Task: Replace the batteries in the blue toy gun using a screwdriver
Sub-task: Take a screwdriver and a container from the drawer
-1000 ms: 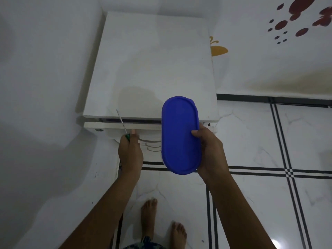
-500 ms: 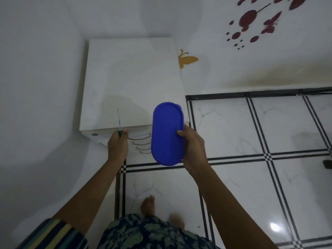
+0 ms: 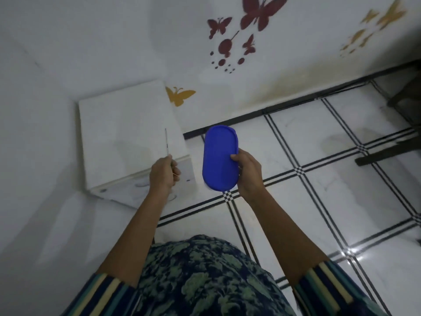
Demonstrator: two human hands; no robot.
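My right hand (image 3: 248, 173) grips a long oval container with a blue lid (image 3: 219, 157) by its right edge, held up in front of me with the lid facing the camera. My left hand (image 3: 163, 173) holds a thin screwdriver (image 3: 167, 143) by its handle, the metal shaft pointing up and away. The handle is hidden inside my fist. No blue toy gun is in view, and what the container holds is hidden by the lid.
A low white cabinet (image 3: 127, 135) stands in the corner at the left, right behind my left hand. White walls carry butterfly stickers (image 3: 262, 12). A white tiled floor with black lines (image 3: 319, 169) spreads to the right, with dark furniture (image 3: 407, 99) at the far right.
The view has pulled back from the cabinet and swung to the right, showing more floor and wall. Both hands keep their hold on the screwdriver and the container.
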